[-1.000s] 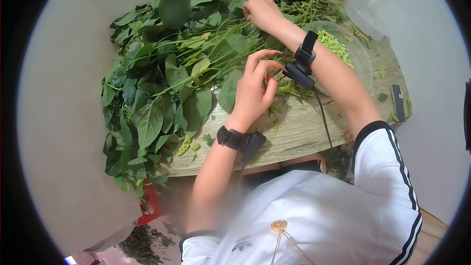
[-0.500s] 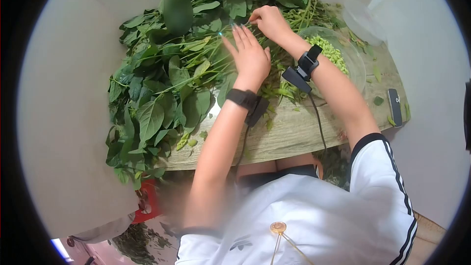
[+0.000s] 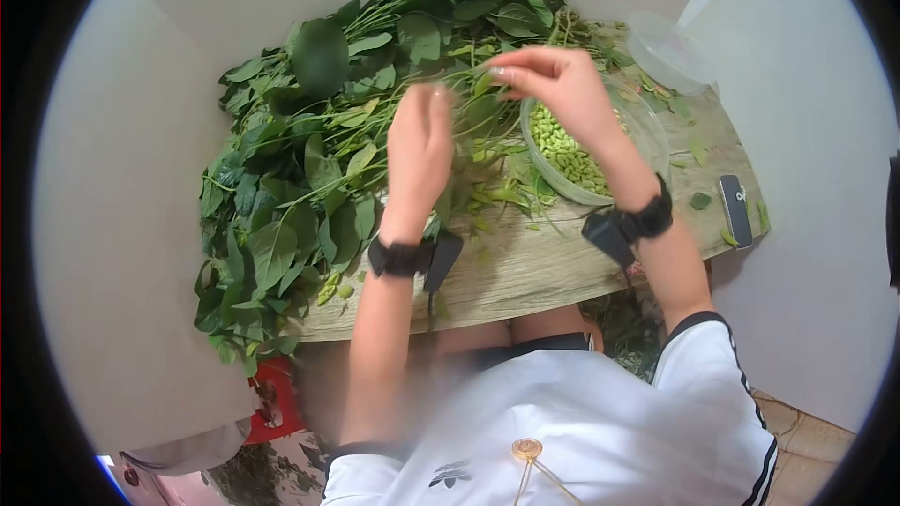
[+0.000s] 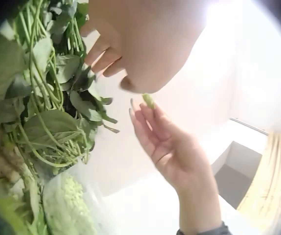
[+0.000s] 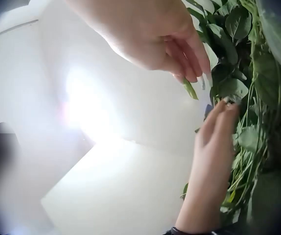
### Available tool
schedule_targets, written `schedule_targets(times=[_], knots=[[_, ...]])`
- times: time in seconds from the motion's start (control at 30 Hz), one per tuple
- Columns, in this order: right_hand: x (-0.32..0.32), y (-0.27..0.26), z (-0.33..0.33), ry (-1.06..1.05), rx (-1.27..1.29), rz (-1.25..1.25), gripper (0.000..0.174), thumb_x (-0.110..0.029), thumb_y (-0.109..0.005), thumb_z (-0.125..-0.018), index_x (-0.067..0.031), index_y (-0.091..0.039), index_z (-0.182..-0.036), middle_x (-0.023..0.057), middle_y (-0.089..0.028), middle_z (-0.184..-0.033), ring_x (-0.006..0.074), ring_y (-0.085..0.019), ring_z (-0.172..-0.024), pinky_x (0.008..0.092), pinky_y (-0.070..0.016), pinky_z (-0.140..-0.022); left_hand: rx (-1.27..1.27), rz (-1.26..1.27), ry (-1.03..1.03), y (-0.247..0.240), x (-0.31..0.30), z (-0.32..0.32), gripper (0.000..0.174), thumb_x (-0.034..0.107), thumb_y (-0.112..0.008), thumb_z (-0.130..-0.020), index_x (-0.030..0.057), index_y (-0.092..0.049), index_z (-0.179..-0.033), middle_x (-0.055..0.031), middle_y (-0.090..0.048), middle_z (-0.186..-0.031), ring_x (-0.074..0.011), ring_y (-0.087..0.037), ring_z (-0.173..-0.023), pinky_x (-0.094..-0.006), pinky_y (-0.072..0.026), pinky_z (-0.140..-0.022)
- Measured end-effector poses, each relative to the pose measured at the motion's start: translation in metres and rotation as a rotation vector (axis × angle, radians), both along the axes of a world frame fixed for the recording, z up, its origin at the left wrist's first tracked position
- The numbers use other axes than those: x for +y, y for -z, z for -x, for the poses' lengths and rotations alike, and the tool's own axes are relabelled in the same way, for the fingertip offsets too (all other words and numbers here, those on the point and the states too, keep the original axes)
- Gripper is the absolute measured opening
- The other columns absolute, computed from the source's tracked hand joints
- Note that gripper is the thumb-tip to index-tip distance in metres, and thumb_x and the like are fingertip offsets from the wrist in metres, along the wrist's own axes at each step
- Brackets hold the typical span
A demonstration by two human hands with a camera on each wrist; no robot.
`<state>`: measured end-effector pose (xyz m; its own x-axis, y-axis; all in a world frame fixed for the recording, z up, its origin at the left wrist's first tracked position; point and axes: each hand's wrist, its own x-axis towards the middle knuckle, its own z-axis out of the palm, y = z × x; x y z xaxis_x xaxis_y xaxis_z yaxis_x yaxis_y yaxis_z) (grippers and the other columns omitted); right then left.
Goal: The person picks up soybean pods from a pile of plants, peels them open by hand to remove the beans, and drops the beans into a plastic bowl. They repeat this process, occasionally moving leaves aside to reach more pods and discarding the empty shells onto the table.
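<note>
My right hand (image 3: 583, 98) pinches a small green bean pod (image 5: 190, 89) between thumb and fingertips. In the left wrist view the same pod stands up from those fingertips. Just left of it, my left hand (image 3: 419, 152) is raised over the leafy bean stalks (image 3: 352, 136), blurred in the head view. Its fingers (image 4: 106, 58) are loosely bent, with nothing visible between them. Below the right wrist sits a clear bowl (image 3: 589, 199) of shelled green beans (image 3: 566, 152), partly covered by that arm.
Loose pods (image 3: 502, 195) lie on the wood-patterned table (image 3: 487, 272) left of the bowl. An empty-looking clear container (image 3: 667, 58) stands at the back right. A phone-like dark object (image 3: 736, 213) lies at the right edge. Pale walls close in both sides.
The right hand has come back from the stalks toward the body, now with a pod in its fingertips. The left hand reached out flat over the stalks, then drew back leftward.
</note>
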<state>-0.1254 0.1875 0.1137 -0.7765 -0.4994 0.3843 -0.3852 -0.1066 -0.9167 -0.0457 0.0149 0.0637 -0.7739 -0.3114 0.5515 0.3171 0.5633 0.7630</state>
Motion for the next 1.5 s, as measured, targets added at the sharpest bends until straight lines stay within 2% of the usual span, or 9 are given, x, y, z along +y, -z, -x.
schedule_targets(times=[0.17, 0.33, 0.57, 0.63, 0.8, 1.03, 1.3, 1.43, 1.5], knots=[[0.004, 0.042, -0.046, 0.117, 0.042, -0.044, 0.018, -0.011, -0.067, -0.087, -0.0005, -0.072, -0.100, 0.0078, -0.071, -0.090, 0.0131, -0.064, -0.083, 0.0290, -0.0522, -0.075, -0.337, -0.719, 0.584, 0.022, 0.011, -0.019, 0.038, 0.035, -0.042, -0.104, 0.0032, -0.057, -0.087, -0.0015, -0.057, -0.065, -0.0057, -0.052, -0.049, -0.0192, -0.0373, -0.040], [0.005, 0.066, -0.044, 0.174, 0.538, -0.251, 0.024, -0.015, -0.067, -0.085, -0.0016, -0.066, -0.105, 0.0115, -0.066, -0.090, 0.0280, -0.061, -0.081, 0.0341, -0.0498, -0.072, -0.251, -0.597, 0.502, 0.037, 0.011, -0.016, 0.036, 0.030, -0.044, -0.104, 0.0036, -0.055, -0.082, 0.0007, -0.052, -0.056, -0.0060, -0.045, -0.041, -0.0204, -0.0328, -0.038], [0.047, 0.023, -0.066, -0.203, 0.217, -0.403, 0.016, -0.009, -0.065, -0.087, -0.0033, -0.069, -0.101, 0.0144, -0.068, -0.091, 0.0257, -0.063, -0.067, 0.0377, -0.0506, -0.063, -0.260, -0.696, 0.589, 0.053, 0.006, -0.023, 0.052, 0.041, -0.031, -0.105, 0.0036, -0.052, -0.075, -0.0018, -0.052, -0.059, -0.0083, -0.047, -0.045, -0.0215, -0.0363, -0.043], [0.097, 0.041, -0.064, -0.693, 0.048, 0.283, 0.049, -0.024, -0.070, -0.087, -0.0037, -0.055, -0.129, 0.0154, -0.070, -0.092, 0.0233, -0.067, -0.073, 0.0350, -0.0529, -0.066, -0.260, -0.686, 0.584, 0.054, 0.007, -0.021, 0.054, 0.043, -0.029, -0.105, 0.0035, -0.052, -0.075, -0.0021, -0.052, -0.059, -0.0087, -0.047, -0.046, -0.0218, -0.0374, -0.045], [0.106, 0.010, -0.100, -0.546, -0.361, 0.832, 0.096, -0.047, -0.070, -0.084, -0.0009, -0.017, -0.150, 0.0079, -0.066, -0.073, 0.0133, -0.059, -0.050, 0.0208, -0.0485, -0.046, -0.252, -0.657, 0.582, 0.052, 0.011, -0.023, 0.050, 0.041, -0.033, -0.105, 0.0035, -0.053, -0.079, -0.0016, -0.052, -0.059, -0.0081, -0.047, -0.048, -0.0208, -0.0372, -0.047], [0.075, -0.083, -0.071, -0.018, 0.071, -0.113, 0.046, -0.038, -0.060, -0.094, 0.0002, -0.062, -0.120, 0.0067, -0.066, -0.077, 0.0088, -0.059, -0.052, 0.0195, -0.0478, -0.044, -0.117, -0.477, 0.599, 0.044, 0.023, -0.033, 0.037, 0.033, -0.037, -0.104, 0.0012, -0.055, -0.098, -0.0020, -0.057, -0.072, -0.0056, -0.049, -0.053, -0.0187, -0.0375, -0.047], [0.010, -0.072, 0.071, 0.459, 0.826, -0.677, 0.032, -0.028, -0.064, -0.088, -0.0039, -0.067, -0.108, 0.0128, -0.071, -0.095, 0.0263, -0.068, -0.083, 0.0387, -0.0542, -0.075, -0.127, -0.533, 0.597, 0.056, 0.023, -0.028, 0.030, 0.028, -0.041, -0.103, 0.0025, -0.056, -0.102, -0.0010, -0.058, -0.083, -0.0035, -0.049, -0.055, -0.0173, -0.0369, -0.048], [-0.015, -0.026, 0.116, 0.378, 0.659, -0.737, 0.028, -0.027, -0.066, -0.088, -0.0048, -0.069, -0.104, 0.0103, -0.071, -0.089, 0.0194, -0.068, -0.081, 0.0334, -0.0530, -0.076, -0.098, -0.657, 0.591, 0.054, 0.023, -0.026, 0.029, 0.028, -0.043, -0.103, 0.0021, -0.055, -0.103, -0.0029, -0.058, -0.083, -0.0035, -0.048, -0.053, -0.0180, -0.0377, -0.047], [-0.032, -0.006, 0.132, 0.355, 0.525, -0.779, 0.023, -0.021, -0.064, -0.085, -0.0032, -0.071, -0.099, 0.0149, -0.071, -0.094, 0.0296, -0.068, -0.090, 0.0396, -0.0525, -0.082, -0.107, -0.698, 0.598, 0.051, 0.024, -0.028, 0.028, 0.027, -0.043, -0.103, 0.0017, -0.055, -0.103, -0.0038, -0.059, -0.082, -0.0034, -0.046, -0.052, -0.0187, -0.0390, -0.046]])
